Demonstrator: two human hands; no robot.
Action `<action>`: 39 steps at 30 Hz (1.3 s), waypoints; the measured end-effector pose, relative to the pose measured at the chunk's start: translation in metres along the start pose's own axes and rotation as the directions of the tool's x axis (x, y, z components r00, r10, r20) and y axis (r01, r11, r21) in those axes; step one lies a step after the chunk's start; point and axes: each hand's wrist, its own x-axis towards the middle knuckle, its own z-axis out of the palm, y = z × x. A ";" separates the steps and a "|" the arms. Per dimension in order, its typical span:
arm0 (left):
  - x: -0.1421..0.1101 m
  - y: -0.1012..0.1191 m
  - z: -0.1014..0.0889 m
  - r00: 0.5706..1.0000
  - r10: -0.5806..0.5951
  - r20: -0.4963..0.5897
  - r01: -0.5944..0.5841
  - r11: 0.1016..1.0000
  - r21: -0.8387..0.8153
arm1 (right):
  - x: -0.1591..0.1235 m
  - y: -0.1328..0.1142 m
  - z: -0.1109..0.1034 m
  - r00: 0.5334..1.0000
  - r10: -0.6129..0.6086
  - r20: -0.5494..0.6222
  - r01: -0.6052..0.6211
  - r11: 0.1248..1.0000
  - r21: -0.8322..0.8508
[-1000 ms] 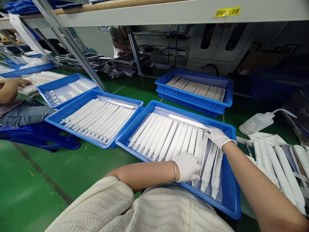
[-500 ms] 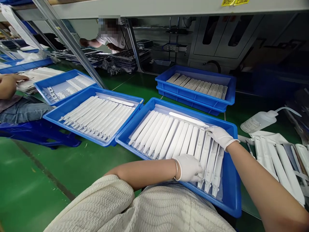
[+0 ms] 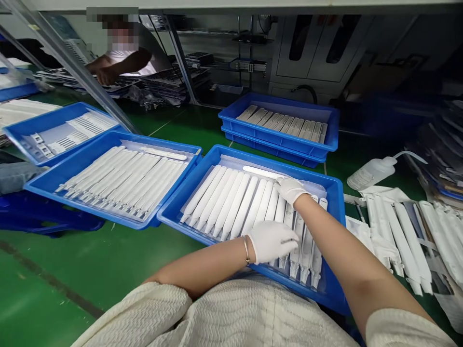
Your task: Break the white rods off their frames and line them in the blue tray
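Note:
In front of me a blue tray [image 3: 334, 193] holds a row of long white plastic strips [image 3: 231, 205]. Some on the left lie smooth face up; those on the right show a ribbed, detailed side. One more strip [image 3: 263, 172] lies crosswise along the far side. My right hand [image 3: 292, 190], in a white glove, has its bent fingertips together on the far end of a strip in the row. Over the near part of the row is my gloved left hand [image 3: 273, 241], fingers curved and slightly apart, holding nothing visible. It hides the strips beneath it.
Another blue tray [image 3: 148, 219] of white strips adjoins on the left, with a further tray [image 3: 68, 108] beyond. Stacked blue trays [image 3: 278, 132] stand behind. At right are a squeeze bottle [image 3: 372, 172] and loose white strips [image 3: 401, 236]. A person [image 3: 123, 60] works at the back left.
My right hand has moved left along the far ends of the strips. My left hand has lifted slightly and its fingers have loosened. The view has turned a little to the right.

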 end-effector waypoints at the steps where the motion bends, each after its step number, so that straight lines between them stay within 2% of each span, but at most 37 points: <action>1: -0.001 0.000 -0.005 0.997 -0.042 -0.069 0.040 0.999 -0.037 | 0.003 -0.003 0.003 1.000 0.026 -0.002 -0.026 1.000 0.000; 5: -0.002 -0.001 -0.019 0.938 -0.195 -0.287 0.129 0.964 -0.233 | 0.014 -0.004 0.005 0.997 0.072 -0.005 -0.072 0.997 0.016; 10: 0.000 -0.011 -0.024 0.809 -0.365 -0.461 0.112 0.865 -0.488 | 0.011 0.004 -0.018 0.996 0.086 -0.026 -0.082 0.989 0.119; 12: 0.003 -0.019 -0.022 0.762 -0.435 -0.479 0.084 0.800 -0.594 | 0.002 0.009 -0.030 0.999 0.039 -0.036 -0.031 0.979 0.200; 14: 0.006 -0.026 -0.019 0.735 -0.505 -0.453 0.049 0.705 -0.707 | -0.011 0.014 -0.040 0.998 -0.032 -0.047 0.044 0.960 0.278; 17: 0.010 -0.032 -0.016 0.755 -0.561 -0.338 0.054 0.567 -0.822 | -0.034 0.015 -0.049 0.989 -0.110 -0.098 0.143 0.886 0.441; 19: 0.011 -0.031 -0.018 0.813 -0.521 -0.259 0.086 0.547 -0.833 | -0.050 0.011 -0.058 0.982 -0.123 -0.145 0.185 0.786 0.590; 21: 0.009 -0.026 -0.023 0.897 -0.406 -0.173 0.098 0.567 -0.818 | -0.065 0.007 -0.072 0.981 -0.096 -0.169 0.188 0.691 0.698; 23: 0.006 -0.019 -0.028 0.966 -0.259 0.017 0.165 0.561 -0.812 | -0.076 0.007 -0.092 0.982 -0.051 -0.184 0.171 0.661 0.731; 24: 0.004 -0.015 -0.030 0.970 -0.196 0.145 0.230 0.541 -0.809 | -0.080 0.010 -0.103 0.979 -0.020 -0.205 0.168 0.656 0.736; 26: 0.000 -0.005 -0.028 0.928 -0.075 0.364 0.355 0.467 -0.810 | -0.085 0.018 -0.122 0.968 0.030 -0.249 0.175 0.630 0.757; 27: -0.002 -0.001 -0.025 0.907 -0.011 0.420 0.388 0.407 -0.827 | -0.085 0.024 -0.128 0.964 0.051 -0.260 0.178 0.602 0.778; 30: -0.006 0.011 -0.009 0.899 0.124 0.419 0.399 0.159 -0.903 | -0.083 0.037 -0.133 0.960 0.129 -0.249 0.145 0.529 0.836; 32: -0.008 0.018 0.002 0.891 0.167 0.422 0.419 0.056 -0.906 | -0.081 0.041 -0.126 0.943 0.202 -0.264 0.118 0.538 0.835; 35: -0.011 0.023 0.010 0.874 0.210 0.438 0.441 0.035 -0.897 | -0.075 0.042 -0.114 0.907 0.289 -0.305 0.064 0.622 0.781; 37: -0.013 0.025 0.009 0.877 0.226 0.425 0.429 0.032 -0.903 | -0.071 0.043 -0.109 0.888 0.319 -0.331 0.001 0.719 0.695; 39: -0.014 0.025 0.004 0.885 0.217 0.412 0.417 0.025 -0.908 | -0.071 0.043 -0.106 0.843 0.345 -0.413 -0.053 0.817 0.574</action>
